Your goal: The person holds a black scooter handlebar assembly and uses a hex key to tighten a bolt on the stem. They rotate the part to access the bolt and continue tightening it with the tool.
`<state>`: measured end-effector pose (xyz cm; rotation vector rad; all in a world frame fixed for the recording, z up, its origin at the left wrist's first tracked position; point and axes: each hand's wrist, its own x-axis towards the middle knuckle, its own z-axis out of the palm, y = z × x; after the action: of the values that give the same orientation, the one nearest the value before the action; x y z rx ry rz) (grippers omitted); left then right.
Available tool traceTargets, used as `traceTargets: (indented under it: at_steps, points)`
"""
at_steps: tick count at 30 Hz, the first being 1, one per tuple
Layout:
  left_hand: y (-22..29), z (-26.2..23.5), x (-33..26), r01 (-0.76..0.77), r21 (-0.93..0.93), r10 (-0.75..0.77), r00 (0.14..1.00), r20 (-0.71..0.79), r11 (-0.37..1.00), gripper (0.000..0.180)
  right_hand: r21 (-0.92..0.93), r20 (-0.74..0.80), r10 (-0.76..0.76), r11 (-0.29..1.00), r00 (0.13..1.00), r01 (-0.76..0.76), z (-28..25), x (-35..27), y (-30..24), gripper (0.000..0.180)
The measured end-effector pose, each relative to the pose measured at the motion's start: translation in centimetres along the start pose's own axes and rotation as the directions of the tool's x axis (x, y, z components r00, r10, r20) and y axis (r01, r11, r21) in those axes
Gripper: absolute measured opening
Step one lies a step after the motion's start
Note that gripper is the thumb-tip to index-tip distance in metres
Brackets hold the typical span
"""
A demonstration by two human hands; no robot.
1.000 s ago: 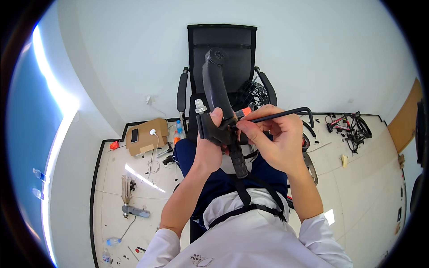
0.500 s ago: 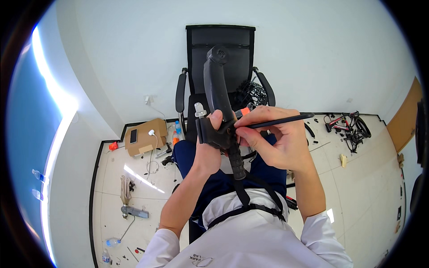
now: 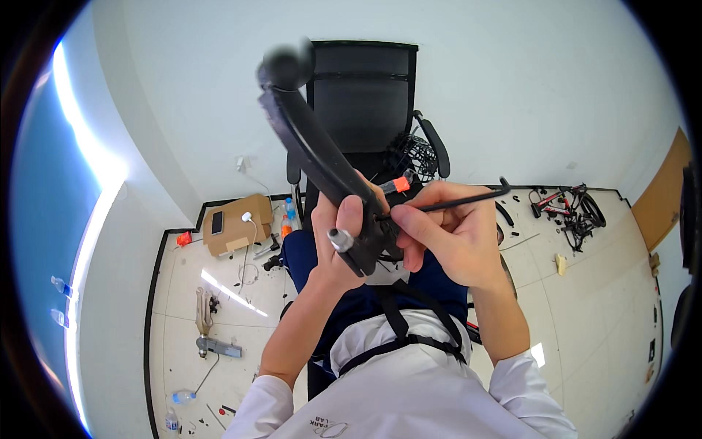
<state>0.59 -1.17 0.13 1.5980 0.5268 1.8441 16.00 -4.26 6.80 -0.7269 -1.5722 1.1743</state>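
My left hand [image 3: 338, 241] grips a long black curved chair part [image 3: 311, 146] near its lower end, where a small silver bolt head [image 3: 340, 239] shows beside my thumb. The part rises up and left, its top end blurred. My right hand [image 3: 446, 238] pinches a thin black L-shaped hex key [image 3: 453, 203], whose tip points into the part between my hands. An orange-tipped piece [image 3: 398, 184] shows just behind my fingers.
A black office chair [image 3: 362, 102] stands against the white wall ahead. On the tiled floor lie a cardboard box [image 3: 234, 223] with a phone, a grey metal bracket [image 3: 208, 333], bottles, and black parts [image 3: 567, 208] at the right.
I have lifted the black part closer to the camera and tilted its top to the left. The hex key stays at the joint, its handle now pointing right.
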Motion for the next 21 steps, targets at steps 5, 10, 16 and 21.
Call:
traceTargets:
  at_steps: [5, 10, 16, 21]
  points:
    - [0.9, 0.5, -0.1, 0.059, -0.203, -0.061, 0.998, -0.005, 0.977, 0.039, -0.045, 0.056, -0.131, 0.990, 0.990, 0.134, -0.2, -0.1, 0.7, 0.004]
    - [1.1, 0.6, 0.1, 0.312, -0.253, -0.317, 0.948, 0.018, 0.916, 0.046, -0.109, 0.137, -0.273, 0.951, 0.952, 0.289, -0.7, 0.4, 0.8, 0.008]
    - [1.2, 0.5, -0.1, 0.487, -0.417, -0.502, 0.861, 0.082, 0.767, 0.040, -0.127, 0.165, -0.192, 0.969, 0.968, 0.214, -1.2, 1.1, 0.5, 0.010]
    - [1.1, 0.3, 0.0, 0.476, -0.376, -0.468, 0.876, 0.119, 0.795, 0.041, -0.295, 0.180, -0.191, 0.925, 0.965, 0.238, -1.4, 1.5, -0.1, 0.003]
